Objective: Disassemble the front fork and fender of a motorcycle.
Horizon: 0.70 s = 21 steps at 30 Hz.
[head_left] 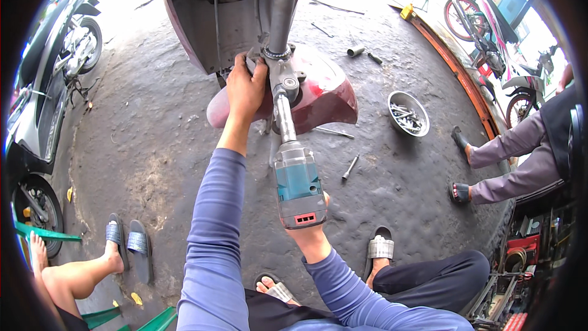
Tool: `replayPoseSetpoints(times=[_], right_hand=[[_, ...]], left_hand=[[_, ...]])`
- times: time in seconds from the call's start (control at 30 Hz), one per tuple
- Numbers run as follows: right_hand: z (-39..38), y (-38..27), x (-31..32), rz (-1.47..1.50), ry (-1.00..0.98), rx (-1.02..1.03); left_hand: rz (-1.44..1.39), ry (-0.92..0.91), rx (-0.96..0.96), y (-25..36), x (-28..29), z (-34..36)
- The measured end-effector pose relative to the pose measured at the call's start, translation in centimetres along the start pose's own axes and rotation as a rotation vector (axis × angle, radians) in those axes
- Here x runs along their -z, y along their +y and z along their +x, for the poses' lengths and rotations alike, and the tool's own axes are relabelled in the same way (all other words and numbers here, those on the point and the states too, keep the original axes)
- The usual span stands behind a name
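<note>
My right hand (306, 236) is wrapped round the handle of a teal and grey cordless impact wrench (297, 178); the handle is mostly hidden beneath the tool's body. Its long socket (284, 116) reaches forward to a bolt on the metal front fork (285, 79) of a motorbike. Fingers and thumb of my left hand (246, 89) close on the fork's upper left side, by the ring of bearing balls (277, 54) at the foot of the grey steering stem (285, 6). Under the fork sits a dark red front fender (327, 89).
A metal bowl (408, 113) of bolts or sockets stands to the right. A loose socket bar (350, 167), a short tube (355, 51) and a dark tool (375, 58) lie on the floor. People sit at both sides. Motorbikes (46, 79) line the left; an orange rail (453, 67) runs right.
</note>
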State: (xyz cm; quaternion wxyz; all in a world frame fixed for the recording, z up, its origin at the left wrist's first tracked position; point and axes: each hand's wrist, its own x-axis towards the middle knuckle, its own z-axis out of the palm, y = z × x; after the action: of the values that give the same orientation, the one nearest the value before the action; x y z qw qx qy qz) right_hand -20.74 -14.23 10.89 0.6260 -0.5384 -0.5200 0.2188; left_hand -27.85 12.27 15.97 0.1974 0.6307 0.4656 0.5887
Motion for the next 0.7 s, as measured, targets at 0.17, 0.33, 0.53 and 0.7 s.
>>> replayPoseSetpoints(times=[0.17,0.33,0.53,0.7], right_hand=[[0.5,-0.3,0.6,-0.129,-0.041,0.107],[1.7,-0.8,0.9,-0.247,-0.014,0.264],[2.4,-0.5,0.8,-0.253,-0.033,0.223],[2.4,-0.7,0.5,0.071,-0.027,-0.051]], left_hand=[[0.006,-0.014,0.019,0.1,0.1,0.0],[0.026,-0.006,-0.007,-0.2,0.1,0.0],[0.027,0.000,-0.033,-0.4,0.0,0.1],[0.016,-0.008,-0.009,-0.3,-0.1,0.0]])
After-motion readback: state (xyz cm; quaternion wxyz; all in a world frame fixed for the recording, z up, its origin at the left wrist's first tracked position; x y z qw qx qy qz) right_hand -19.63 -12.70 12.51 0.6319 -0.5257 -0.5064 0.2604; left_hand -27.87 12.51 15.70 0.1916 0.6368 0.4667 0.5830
